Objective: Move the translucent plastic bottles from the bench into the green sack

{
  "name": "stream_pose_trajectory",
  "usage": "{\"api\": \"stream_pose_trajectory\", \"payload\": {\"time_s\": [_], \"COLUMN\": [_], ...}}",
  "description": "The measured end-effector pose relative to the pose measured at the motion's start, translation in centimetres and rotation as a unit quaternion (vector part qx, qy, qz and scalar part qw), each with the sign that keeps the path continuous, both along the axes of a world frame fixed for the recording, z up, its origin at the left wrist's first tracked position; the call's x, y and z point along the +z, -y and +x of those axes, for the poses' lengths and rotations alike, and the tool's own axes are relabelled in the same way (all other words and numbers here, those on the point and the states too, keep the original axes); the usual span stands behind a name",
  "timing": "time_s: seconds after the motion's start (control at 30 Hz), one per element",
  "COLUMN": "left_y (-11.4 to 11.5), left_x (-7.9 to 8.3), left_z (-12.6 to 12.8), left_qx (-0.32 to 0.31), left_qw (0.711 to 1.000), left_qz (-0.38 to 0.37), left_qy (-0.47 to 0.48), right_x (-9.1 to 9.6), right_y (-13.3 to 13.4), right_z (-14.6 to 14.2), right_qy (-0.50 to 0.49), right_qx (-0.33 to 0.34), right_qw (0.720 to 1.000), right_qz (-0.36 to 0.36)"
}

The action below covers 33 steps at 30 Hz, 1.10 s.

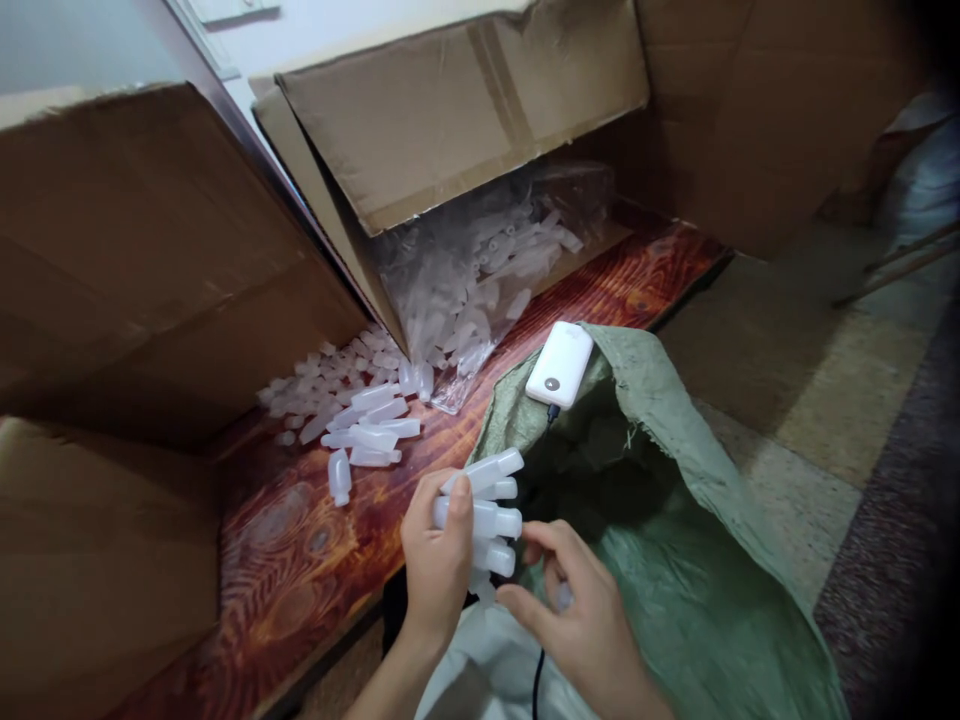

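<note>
My left hand (442,545) is closed round a bunch of several small translucent white plastic bottles (480,517), capped ends pointing right. Close beside those ends is my right hand (581,610), its thumb and index finger apart near the lowest bottle. A small whitish piece, seemingly a cap (564,596), shows among its curled fingers, partly hidden. Loose bottles (373,437) lie on the wood-grained table (300,550) to the left, with a heap of small white caps (311,385) behind them.
A tipped cardboard box (450,110) holds a clear plastic bag (442,280) of more white pieces. Below my hands gapes a green woven sack (675,500), with a white power bank (560,363) and its black cable at the rim. Other cardboard boxes (135,240) stand at left.
</note>
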<state>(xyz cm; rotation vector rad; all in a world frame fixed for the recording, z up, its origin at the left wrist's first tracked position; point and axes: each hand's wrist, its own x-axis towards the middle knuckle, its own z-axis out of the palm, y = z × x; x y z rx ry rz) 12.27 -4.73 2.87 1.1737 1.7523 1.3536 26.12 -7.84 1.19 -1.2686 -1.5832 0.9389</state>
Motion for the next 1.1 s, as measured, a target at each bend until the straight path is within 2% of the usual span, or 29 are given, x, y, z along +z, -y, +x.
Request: {"api": "stream_pose_trajectory", "payload": {"time_s": [0.13, 0.27, 0.33, 0.4, 0.47, 0.5, 0.53, 0.57, 0.6, 0.67, 0.7, 0.77, 0.87, 0.93, 1.03, 1.1], "left_y": [0.1, 0.5, 0.7, 0.7, 0.4, 0.2, -0.1, -0.3, -0.5, -0.7, -0.7, -0.5, -0.1, 0.1, 0.3, 0.3], "left_x": [-0.1, -0.6, -0.7, -0.4, 0.2, 0.5, 0.8, 1.0, 1.1, 1.1, 1.0, 0.9, 1.2, 1.4, 1.7, 1.9], "left_z": [0.1, 0.0, -0.1, -0.1, -0.3, -0.4, -0.6, -0.8, -1.0, -1.3, -1.3, -1.2, -0.7, -0.4, -0.1, 0.1], "left_qx": [-0.003, 0.004, 0.018, 0.040, 0.055, 0.055, 0.050, 0.043, 0.035, 0.029, 0.031, 0.044, 0.074, 0.092, 0.094, 0.084], "left_qw": [1.000, 1.000, 1.000, 0.994, 0.976, 0.962, 0.944, 0.924, 0.905, 0.876, 0.869, 0.870, 0.882, 0.890, 0.898, 0.903], "left_qz": [0.012, 0.019, -0.002, -0.022, -0.047, -0.065, -0.087, -0.107, -0.123, -0.139, -0.142, -0.147, -0.157, -0.155, -0.138, -0.125], "left_qy": [-0.014, -0.024, 0.019, 0.098, 0.204, 0.261, 0.315, 0.365, 0.407, 0.461, 0.472, 0.469, 0.438, 0.418, 0.408, 0.403], "right_x": [0.3, 0.5, 0.1, -0.8, -2.0, -2.5, -2.9, -3.2, -3.3, -2.9, -2.4, -1.1, 1.0, 2.0, 2.7, 2.8], "right_y": [0.4, 0.6, 0.9, 1.7, 2.5, 2.9, 3.2, 3.4, 3.4, 3.2, 3.0, 2.4, 1.6, 1.1, 0.5, 0.2], "right_z": [-0.9, -1.5, -1.5, -1.1, -0.4, 0.1, 0.5, 1.0, 1.4, 2.1, 2.2, 2.3, 1.8, 1.2, 0.1, -0.5], "right_qy": [-0.016, -0.092, -0.184, -0.308, -0.405, -0.428, -0.429, -0.409, -0.373, -0.283, -0.242, -0.183, -0.131, -0.122, -0.128, -0.130], "right_qx": [0.015, 0.033, 0.041, 0.018, -0.034, -0.062, -0.082, -0.087, -0.077, -0.046, -0.035, -0.018, 0.019, 0.012, -0.011, -0.004], "right_qw": [0.999, 0.980, 0.946, 0.884, 0.814, 0.792, 0.788, 0.802, 0.828, 0.895, 0.924, 0.961, 0.983, 0.990, 0.990, 0.986], "right_qz": [-0.046, -0.173, -0.262, -0.352, -0.415, -0.430, -0.434, -0.428, -0.412, -0.342, -0.296, -0.207, -0.129, -0.065, 0.062, 0.103]}}
